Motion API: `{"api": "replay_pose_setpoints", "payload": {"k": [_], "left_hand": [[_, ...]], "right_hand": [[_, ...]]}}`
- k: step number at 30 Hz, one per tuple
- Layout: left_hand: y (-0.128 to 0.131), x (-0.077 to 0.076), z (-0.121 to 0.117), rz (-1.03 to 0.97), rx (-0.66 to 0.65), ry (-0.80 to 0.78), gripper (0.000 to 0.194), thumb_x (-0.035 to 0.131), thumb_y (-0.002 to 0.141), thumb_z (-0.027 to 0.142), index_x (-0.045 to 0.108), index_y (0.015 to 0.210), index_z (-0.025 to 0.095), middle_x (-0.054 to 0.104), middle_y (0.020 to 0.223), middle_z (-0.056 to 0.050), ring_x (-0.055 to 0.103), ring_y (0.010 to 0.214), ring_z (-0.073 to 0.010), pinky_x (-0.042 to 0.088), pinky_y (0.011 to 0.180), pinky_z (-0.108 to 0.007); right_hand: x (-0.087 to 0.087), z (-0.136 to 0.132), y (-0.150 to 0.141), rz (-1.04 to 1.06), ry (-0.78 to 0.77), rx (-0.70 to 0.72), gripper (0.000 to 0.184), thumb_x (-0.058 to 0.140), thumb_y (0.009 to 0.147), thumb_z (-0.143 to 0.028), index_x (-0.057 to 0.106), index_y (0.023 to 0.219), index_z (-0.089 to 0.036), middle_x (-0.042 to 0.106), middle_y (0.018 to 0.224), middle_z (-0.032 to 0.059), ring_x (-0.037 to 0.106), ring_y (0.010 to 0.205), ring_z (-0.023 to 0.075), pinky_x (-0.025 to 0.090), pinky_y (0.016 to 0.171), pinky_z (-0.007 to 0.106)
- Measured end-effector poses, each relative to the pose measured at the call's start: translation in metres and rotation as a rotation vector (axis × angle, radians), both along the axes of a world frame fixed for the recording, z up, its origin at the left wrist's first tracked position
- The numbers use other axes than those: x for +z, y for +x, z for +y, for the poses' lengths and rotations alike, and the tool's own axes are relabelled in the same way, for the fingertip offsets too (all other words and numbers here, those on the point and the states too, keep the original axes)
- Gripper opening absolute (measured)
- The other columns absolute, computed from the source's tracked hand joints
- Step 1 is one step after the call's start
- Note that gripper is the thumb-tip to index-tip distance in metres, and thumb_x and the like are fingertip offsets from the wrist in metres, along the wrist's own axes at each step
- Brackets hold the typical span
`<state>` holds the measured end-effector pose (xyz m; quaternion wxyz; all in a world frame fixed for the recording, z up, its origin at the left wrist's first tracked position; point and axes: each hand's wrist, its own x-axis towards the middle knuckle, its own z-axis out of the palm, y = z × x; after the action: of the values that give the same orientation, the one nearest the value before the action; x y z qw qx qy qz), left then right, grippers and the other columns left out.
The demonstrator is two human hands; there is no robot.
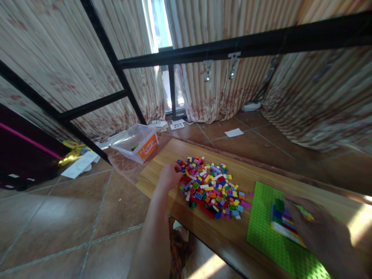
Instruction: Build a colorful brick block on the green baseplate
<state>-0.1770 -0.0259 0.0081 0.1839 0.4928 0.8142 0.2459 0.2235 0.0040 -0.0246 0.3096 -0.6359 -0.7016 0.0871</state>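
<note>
Bricks, small, many colours, loose pile: head view, on a wooden table, spread between its far and near edges. Wood surface shows left of the pile to the table's end, and in a strip along the far edge.

Left hand: at the pile's left border, fingers curled nearly together, tips among the bricks; cannot tell whether one is pinched. Its forearm crosses the near edge.

Baseplate, green, studded: right of the pile, a narrow gap of wood between, with a pink brick lying in it. More wood runs beyond its far edge.

Brick build, layered, green piece on top: on the baseplate, inside its left edge.

Right hand: over the build's right side, fingers bent and part-hidden; cannot tell how firmly it holds.

Plastic box, clear, orange label: beyond the table's left end, well apart from the baseplate.
</note>
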Motion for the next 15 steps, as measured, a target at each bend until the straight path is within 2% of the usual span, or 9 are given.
{"api": "replay_pose_setpoints", "payload": {"k": [2,4,8,11,15], "left_hand": [[0.003,0.002,0.000,-0.168,-0.030,0.082,0.005,0.066,0.068,0.014,0.062,0.069,0.016,0.062,0.066,0.000,0.057,0.064,-0.0135,0.042,0.061,-0.025],[0.013,0.005,0.001,-0.430,-0.037,0.181,0.008,0.068,0.067,0.016,0.061,0.070,0.016,0.061,0.065,0.002,0.056,0.061,-0.0113,0.043,0.059,-0.023],[0.061,0.015,0.003,-1.005,-0.039,0.299,0.029,0.075,0.064,0.026,0.063,0.088,0.016,0.062,0.070,0.004,0.057,0.059,-0.0077,0.046,0.058,-0.020],[0.109,0.019,0.001,-1.300,-0.070,0.267,0.031,0.078,0.061,0.027,0.064,0.086,0.016,0.061,0.070,0.004,0.058,0.060,-0.0061,0.047,0.059,-0.018],[0.155,0.015,-0.007,-1.431,-0.093,0.144,0.028,0.078,0.063,0.024,0.062,0.083,0.015,0.065,0.073,0.001,0.063,0.063,-0.0081,0.051,0.063,-0.019]], "right_hand": [[0.002,-0.004,-0.005,0.050,-0.054,0.015,0.028,0.054,0.078,-0.052,0.071,0.089,-0.031,0.074,0.097,0.0109,0.069,0.091,0.0325,0.052,0.075,0.047],[0.007,-0.011,-0.018,0.145,-0.088,-0.008,0.034,0.054,0.080,-0.054,0.071,0.095,-0.029,0.074,0.099,0.0091,0.069,0.089,0.0313,0.052,0.078,0.047],[0.019,-0.025,-0.063,0.517,-0.100,0.065,0.035,0.061,0.079,-0.052,0.073,0.095,-0.023,0.075,0.094,0.0074,0.070,0.086,0.0264,0.056,0.076,0.040],[0.026,-0.030,-0.094,0.827,-0.205,0.160,0.036,0.065,0.078,-0.052,0.072,0.095,-0.021,0.075,0.087,0.0068,0.069,0.073,0.0215,0.057,0.067,0.035],[0.031,-0.029,-0.113,1.104,-0.329,0.143,0.039,0.071,0.072,-0.051,0.071,0.094,-0.019,0.072,0.074,0.0032,0.062,0.059,0.0145,0.052,0.056,0.027]]}}
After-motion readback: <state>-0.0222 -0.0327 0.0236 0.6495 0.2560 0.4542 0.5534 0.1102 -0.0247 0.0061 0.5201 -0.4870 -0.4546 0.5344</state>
